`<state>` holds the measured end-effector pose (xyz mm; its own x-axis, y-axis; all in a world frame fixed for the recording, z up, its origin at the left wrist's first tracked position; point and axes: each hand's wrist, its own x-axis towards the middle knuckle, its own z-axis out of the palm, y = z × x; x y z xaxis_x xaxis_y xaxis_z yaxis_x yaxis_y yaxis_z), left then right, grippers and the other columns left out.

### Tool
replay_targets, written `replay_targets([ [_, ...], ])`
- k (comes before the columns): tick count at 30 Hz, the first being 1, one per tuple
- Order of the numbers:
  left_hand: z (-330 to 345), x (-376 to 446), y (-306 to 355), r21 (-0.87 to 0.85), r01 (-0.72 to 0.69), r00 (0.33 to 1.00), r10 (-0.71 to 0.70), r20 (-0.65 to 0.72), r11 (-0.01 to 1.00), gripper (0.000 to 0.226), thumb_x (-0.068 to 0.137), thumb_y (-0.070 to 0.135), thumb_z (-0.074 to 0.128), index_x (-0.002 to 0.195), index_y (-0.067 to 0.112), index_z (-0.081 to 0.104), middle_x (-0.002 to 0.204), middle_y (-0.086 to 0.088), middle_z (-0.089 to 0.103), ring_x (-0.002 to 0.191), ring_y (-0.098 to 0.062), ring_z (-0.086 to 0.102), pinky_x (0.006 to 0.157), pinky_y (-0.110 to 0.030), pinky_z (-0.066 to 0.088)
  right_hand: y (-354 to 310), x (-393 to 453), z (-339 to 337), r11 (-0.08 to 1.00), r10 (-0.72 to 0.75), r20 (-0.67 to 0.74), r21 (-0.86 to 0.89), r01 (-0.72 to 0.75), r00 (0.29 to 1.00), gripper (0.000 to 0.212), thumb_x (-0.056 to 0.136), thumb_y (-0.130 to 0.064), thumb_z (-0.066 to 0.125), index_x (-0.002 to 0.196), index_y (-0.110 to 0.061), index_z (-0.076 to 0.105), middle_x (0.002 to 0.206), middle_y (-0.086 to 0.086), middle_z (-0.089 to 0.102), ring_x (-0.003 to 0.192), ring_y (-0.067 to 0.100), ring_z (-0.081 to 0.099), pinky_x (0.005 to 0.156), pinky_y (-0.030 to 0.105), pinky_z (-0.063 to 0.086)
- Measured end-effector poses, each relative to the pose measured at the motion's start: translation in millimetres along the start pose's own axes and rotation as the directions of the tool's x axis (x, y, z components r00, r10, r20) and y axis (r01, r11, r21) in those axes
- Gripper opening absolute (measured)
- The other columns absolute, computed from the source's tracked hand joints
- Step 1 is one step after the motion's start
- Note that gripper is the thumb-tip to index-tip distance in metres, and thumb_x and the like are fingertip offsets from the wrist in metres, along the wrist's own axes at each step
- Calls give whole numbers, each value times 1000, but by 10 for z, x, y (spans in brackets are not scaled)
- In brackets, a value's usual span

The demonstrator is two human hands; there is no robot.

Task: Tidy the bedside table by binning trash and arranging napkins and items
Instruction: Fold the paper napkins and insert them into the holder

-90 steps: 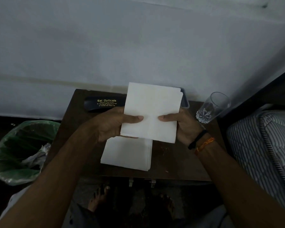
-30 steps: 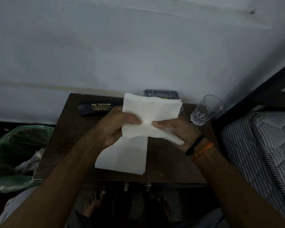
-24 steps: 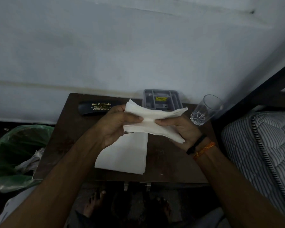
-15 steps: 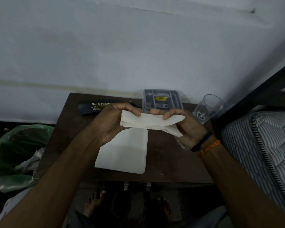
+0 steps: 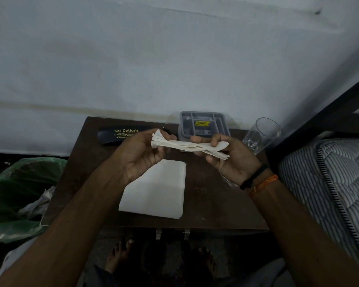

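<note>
Head view, looking down: my left hand (image 5: 142, 156) pinches the left end of a folded bundle of napkins (image 5: 188, 145), thumb on top and fingers curled beneath. My right hand (image 5: 229, 157) grips the right end of the same bundle, fingers wrapped over it. The bundle hangs level above the rear half of the bedside table (image 5: 75, 172), its layered edges fanned at both ends.

Below my hands, a flat stack of white napkins (image 5: 157, 192) lies near the table's front edge, roughly central. A dark spectacle case (image 5: 116, 135) printed "Sai Opticals" rests at the rear left. A grey compartmented organiser (image 5: 203, 124) sits against the rear edge. A clear drinking glass (image 5: 261, 135) stands at the rear right corner.

Off the table's left edge stands a green-lined bin (image 5: 13, 195) holding crumpled waste. A striped mattress (image 5: 330, 183) adjoins the right edge.
</note>
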<state>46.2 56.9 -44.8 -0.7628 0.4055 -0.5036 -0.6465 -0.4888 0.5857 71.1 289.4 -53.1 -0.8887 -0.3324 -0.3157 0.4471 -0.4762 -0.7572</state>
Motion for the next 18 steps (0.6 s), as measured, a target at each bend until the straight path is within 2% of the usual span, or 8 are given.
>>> replay_targets([
  [2,-2,-8,6,-107,29,999,-26,34,994,48,95,1,42,57,-1,71,85,-21,71,56,-16,67,41,-15,49,-1,9,0,1000,11,-12,26,-11,1000,22,84,-4,49,65,-8,60,122,20,66,91,31,73,55,22,60],
  [4,-5,-7,11,-165,34,998,-25,56,986,50,95,-3,37,56,-1,68,82,-22,72,53,-18,67,41,-15,50,0,13,7,999,13,-17,50,-12,1000,20,83,-7,50,64,-8,57,123,21,64,89,30,73,56,22,60],
  [7,-20,3,16,-125,-16,999,20,33,992,52,94,-6,34,55,0,68,80,-23,73,56,-21,68,43,-16,51,-12,-2,20,998,5,-13,68,-4,1000,24,84,-7,46,62,-7,56,120,23,65,88,32,73,59,24,61],
  [10,-36,-9,17,-28,-63,997,64,38,998,49,89,-5,31,55,1,65,81,-21,72,57,-21,66,45,-17,51,-42,-31,6,998,19,1,59,-19,1000,28,85,-7,37,64,-2,56,119,27,63,94,36,71,65,30,62],
  [13,-65,-14,20,71,-88,993,82,86,994,42,83,8,32,56,3,64,82,-19,70,66,-24,66,50,-20,52,-51,-26,-20,999,30,-47,22,-29,998,33,85,-26,48,65,-1,57,109,25,68,97,36,69,65,33,62],
  [15,-70,3,13,182,-130,990,116,85,975,42,85,16,35,55,4,63,79,-17,68,71,-21,67,54,-23,51,-21,0,-40,991,11,-134,-133,-29,991,35,84,-35,63,66,-5,60,99,17,72,94,28,70,59,30,61],
  [18,-20,23,-28,422,-211,977,205,62,882,35,81,18,55,47,11,61,72,-7,67,71,-12,66,52,-23,46,39,43,-31,938,-72,-179,-346,6,981,19,70,-18,79,83,-11,68,92,6,73,86,18,71,58,25,58],
])
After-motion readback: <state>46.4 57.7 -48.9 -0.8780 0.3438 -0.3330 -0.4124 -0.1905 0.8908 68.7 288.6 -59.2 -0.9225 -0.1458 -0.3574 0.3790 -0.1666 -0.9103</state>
